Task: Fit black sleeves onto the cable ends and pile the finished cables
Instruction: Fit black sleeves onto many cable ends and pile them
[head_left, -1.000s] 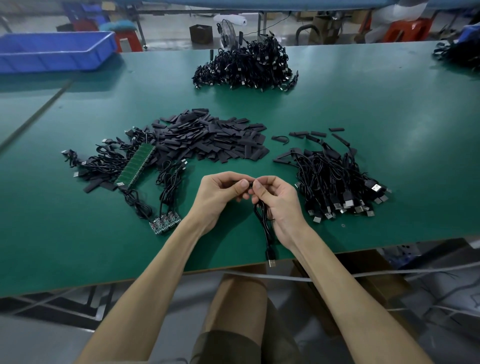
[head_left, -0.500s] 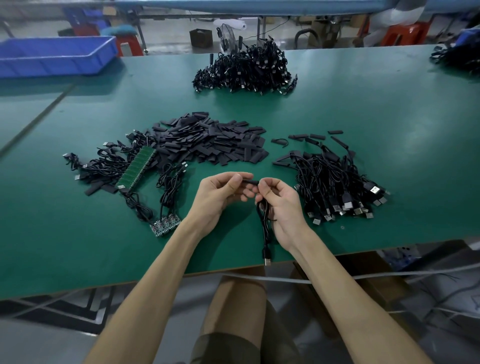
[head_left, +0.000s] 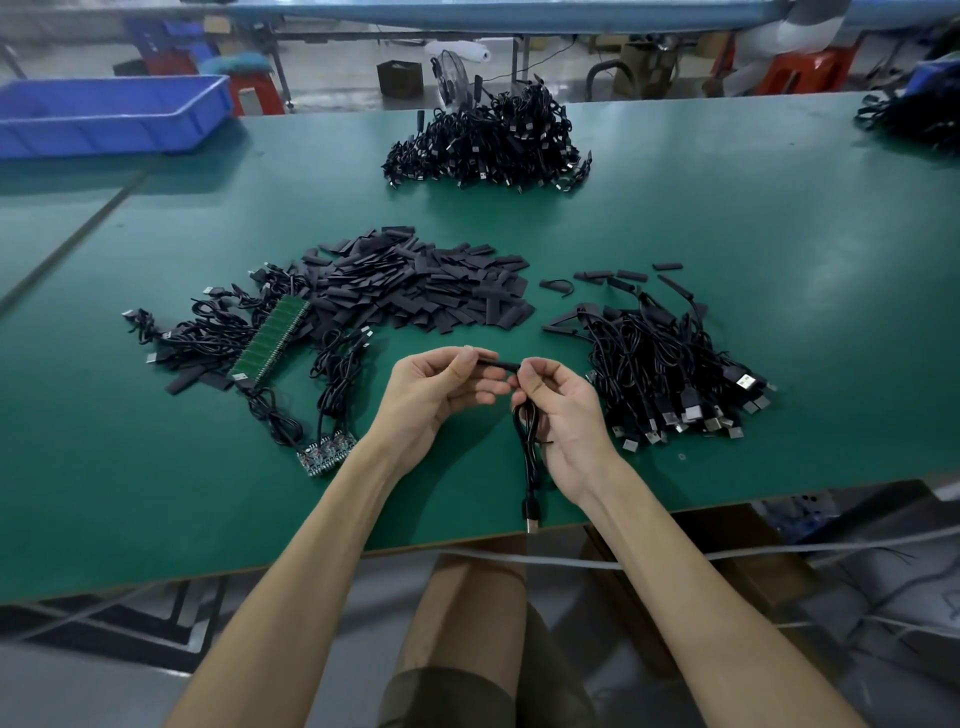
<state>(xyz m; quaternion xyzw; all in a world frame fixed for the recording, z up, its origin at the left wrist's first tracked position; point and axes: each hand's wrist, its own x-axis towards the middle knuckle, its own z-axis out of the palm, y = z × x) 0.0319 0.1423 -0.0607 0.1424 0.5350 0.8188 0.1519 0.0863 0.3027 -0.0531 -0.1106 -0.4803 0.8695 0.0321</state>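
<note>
My left hand (head_left: 434, 392) pinches a black sleeve (head_left: 496, 360) that stretches across to my right hand (head_left: 563, 410). My right hand pinches the end of a black cable (head_left: 529, 452), which loops down past the palm; its USB plug (head_left: 532, 514) hangs at the table's front edge. Loose flat black sleeves (head_left: 421, 291) lie heaped behind my hands. Right of my hands lies a pile of cables (head_left: 670, 364), plugs toward me. A tangle of cables (head_left: 208, 332) lies at the left.
A big heap of cables (head_left: 488, 145) sits far back on the green table (head_left: 779, 234). A green circuit-board strip (head_left: 270, 340) and a small board (head_left: 326, 452) lie left. A blue bin (head_left: 104, 117) stands at the far left.
My hands have drawn apart a little, and the black sleeve now shows between their fingertips. The hanging cable has shifted slightly with the right hand.
</note>
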